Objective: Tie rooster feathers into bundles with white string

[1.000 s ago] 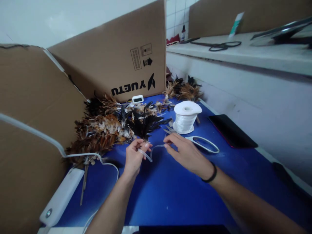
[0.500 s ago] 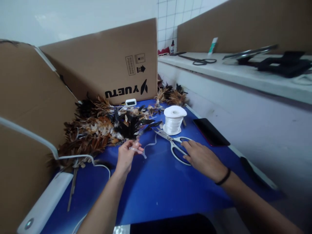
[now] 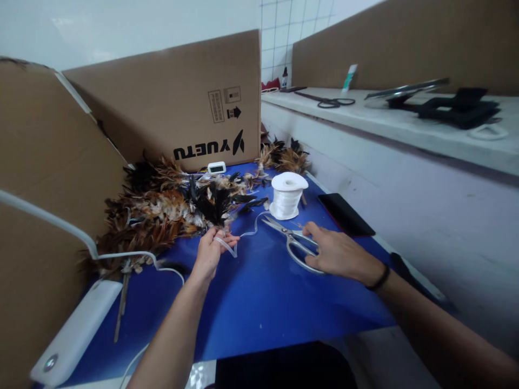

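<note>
My left hand (image 3: 208,253) is closed around the base of a small bunch of black feathers (image 3: 213,201). A thin white ribbon (image 3: 231,250) loops over its fingers, and its strip runs right toward a white spool (image 3: 287,197). My right hand (image 3: 338,253) has its thumb and fingers at the handles of metal scissors (image 3: 292,239), with the thumb by the lower loop. The scissors lie low over the blue tabletop (image 3: 259,297), blades slightly parted and pointing left, just in front of the spool.
Brown and black feathers (image 3: 150,216) are heaped at the left. Behind stands a cardboard box (image 3: 162,97) with a small white display (image 3: 216,167) before it. A dark phone (image 3: 346,214) lies right of the spool. A white lamp base (image 3: 77,335) with a cable occupies the left front.
The scissors have shifted slightly right and their blades have come closer together. My right hand has moved a little right, its index finger raised. The ribbon at my left hand hangs in a different loop.
</note>
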Demonstrator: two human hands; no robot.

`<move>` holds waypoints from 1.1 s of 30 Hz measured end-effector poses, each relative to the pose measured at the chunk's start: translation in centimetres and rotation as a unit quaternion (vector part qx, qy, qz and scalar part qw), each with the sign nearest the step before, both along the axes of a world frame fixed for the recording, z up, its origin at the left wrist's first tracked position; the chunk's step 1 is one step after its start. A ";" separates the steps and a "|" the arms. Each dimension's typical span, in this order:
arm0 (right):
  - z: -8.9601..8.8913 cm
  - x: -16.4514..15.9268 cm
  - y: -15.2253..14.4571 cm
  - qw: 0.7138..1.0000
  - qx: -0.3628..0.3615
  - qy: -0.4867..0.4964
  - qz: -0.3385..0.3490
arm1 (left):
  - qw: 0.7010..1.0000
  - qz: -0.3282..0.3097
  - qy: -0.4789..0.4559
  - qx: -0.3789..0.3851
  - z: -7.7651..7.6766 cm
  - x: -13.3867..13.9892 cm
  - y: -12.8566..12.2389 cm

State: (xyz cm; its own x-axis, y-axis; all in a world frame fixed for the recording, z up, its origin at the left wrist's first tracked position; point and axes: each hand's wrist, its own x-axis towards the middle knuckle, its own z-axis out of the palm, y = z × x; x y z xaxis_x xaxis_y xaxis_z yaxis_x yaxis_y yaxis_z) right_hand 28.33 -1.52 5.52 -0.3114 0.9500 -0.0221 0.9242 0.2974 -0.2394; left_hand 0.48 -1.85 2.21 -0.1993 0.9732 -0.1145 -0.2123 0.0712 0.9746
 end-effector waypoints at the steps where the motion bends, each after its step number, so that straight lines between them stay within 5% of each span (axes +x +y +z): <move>1: 0.1 0.6 -0.2 0.999 -0.031 0.039 -0.006 | 1.000 0.008 0.002 0.001 0.1 0.0 0.0; 4: 0.4 2.8 -1.3 0.968 -0.146 0.204 -0.023 | 0.999 0.036 0.005 0.002 0.5 -0.2 0.0; 9: 0.6 4.4 -5.3 0.867 -0.273 0.415 -0.035 | 0.996 0.058 0.059 0.024 0.7 -0.5 -0.1; 13: -0.6 2.2 -8.3 0.816 -0.225 0.527 -0.080 | 0.990 0.082 0.101 0.048 0.5 -0.7 0.0; 19: -2.8 -1.8 -6.9 0.737 -0.346 0.580 0.032 | 0.997 -0.004 0.068 0.048 0.8 -0.1 -0.3; 27: -2.0 -9.0 -2.3 0.798 -0.164 0.580 -0.011 | 0.995 -0.052 0.073 0.035 1.1 1.1 -1.1; 33: -2.8 -11.6 -0.7 0.808 -0.188 0.558 0.025 | 0.997 -0.051 0.051 0.024 0.0 1.8 -0.8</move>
